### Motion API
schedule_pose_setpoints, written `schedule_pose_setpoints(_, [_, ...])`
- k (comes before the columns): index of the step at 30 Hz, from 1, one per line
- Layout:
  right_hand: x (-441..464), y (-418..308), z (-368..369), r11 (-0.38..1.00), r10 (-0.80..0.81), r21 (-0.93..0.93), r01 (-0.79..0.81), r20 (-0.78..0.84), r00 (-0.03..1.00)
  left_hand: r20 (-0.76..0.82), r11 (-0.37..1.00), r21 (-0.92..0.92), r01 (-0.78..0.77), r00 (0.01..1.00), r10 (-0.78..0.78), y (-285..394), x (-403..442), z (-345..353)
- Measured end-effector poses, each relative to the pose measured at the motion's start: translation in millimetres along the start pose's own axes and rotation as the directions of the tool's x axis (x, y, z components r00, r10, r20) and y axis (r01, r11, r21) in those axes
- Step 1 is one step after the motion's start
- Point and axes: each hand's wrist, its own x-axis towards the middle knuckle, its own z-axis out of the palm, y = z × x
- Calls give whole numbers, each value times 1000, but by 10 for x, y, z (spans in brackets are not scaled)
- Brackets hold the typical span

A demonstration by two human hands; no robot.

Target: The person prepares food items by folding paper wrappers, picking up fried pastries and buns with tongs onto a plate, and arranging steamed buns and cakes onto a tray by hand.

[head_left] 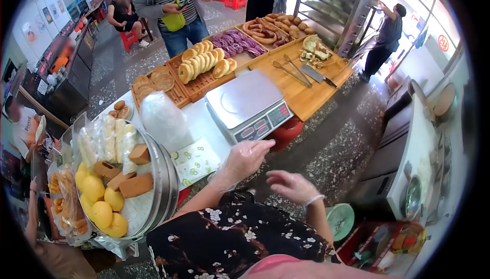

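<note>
Left hand [242,160] and right hand [293,185], both in clear gloves, just below a scale [245,98].

At lower left, a round steamer [166,177] holds yellow buns [102,213] and brown cakes [137,185]; to its right lie plastic bags [161,118] and printed sheets [196,162]. Near the centre, the left hand's fingers are straight and close together; whether they pinch anything, I cannot tell. The scale sits above them in the frame. The right hand, slightly lower, is loosely curled, its grip half wide. Toward upper right, tongs [292,75] and a cleaver [312,73] lie on a wooden board [296,101].
</note>
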Motion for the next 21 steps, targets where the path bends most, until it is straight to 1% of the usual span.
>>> schedule_pose_setpoints(1, [-3,66,-233,1000,-3,-9,3,-41,999,-2,1000,-11,-24,1000,24,-56,169,151])
schedule_pose_setpoints(2, [-31,157,-445,996,23,87,-16,-81,996,1,1000,-8,-18,1000,18,-66,317,291])
schedule_pose_setpoints(4, [-42,565,-831,958,87,284,-46,-133,987,36,996,-90,-18,999,21,-100,634,569])
schedule_pose_setpoints(5, [-23,767,-1016,934,117,353,-54,-160,980,51,997,-60,-57,997,60,-125,763,698])
schedule_pose_setpoints(6, [16,978,-1154,844,178,534,-53,-185,967,47,998,-47,-49,998,51,-165,859,818])
schedule_pose_setpoints(8, [149,1410,-1488,747,308,658,-91,-223,925,120,999,6,-33,992,32,-266,1046,1062])
schedule_pose_setpoints(9, [285,1645,-1680,753,301,651,-97,-208,931,103,999,44,12,995,-16,-333,1106,1224])
schedule_pose_setpoints(10, [430,1865,-1860,793,289,603,-88,-244,926,91,998,56,25,995,-30,-402,1169,1385])
schedule_pose_setpoints(11, [494,2054,-2021,825,279,559,-83,-275,920,68,993,98,72,995,-79,-449,1209,1541])
schedule_pose_setpoints(12, [556,2050,-2226,824,278,558,-95,-252,927,42,983,140,123,991,-130,-469,1256,1699])
schedule_pose_setpoints(13, [683,1995,-2462,950,210,284,-126,-288,934,47,972,175,160,984,-170,-475,1323,1852])
schedule_pose_setpoints(14, [784,1952,-2678,990,130,-13,-140,-298,946,38,964,191,183,980,-194,-429,1424,1992])
schedule_pose_setpoints(16, [924,2044,-3033,994,88,-42,-100,-220,972,38,958,183,219,973,-230,-320,1658,2249])
schedule_pose_setpoints(17, [1026,2123,-3183,998,46,-43,-53,-142,989,7,961,132,241,970,-244,-248,1774,2367])
schedule_pose_setpoints(18, [1169,2166,-3318,999,-6,-45,4,-53,999,9,946,129,296,954,-300,-166,1869,2445])
schedule_pose_setpoints(20, [1385,2272,-3491,998,-48,-30,51,94,994,-34,939,112,324,946,-323,-83,1996,2553])
schedule_pose_setpoints(21, [1465,2238,-3547,990,-43,-123,61,145,988,-25,915,227,334,941,-337,-128,1948,2612])
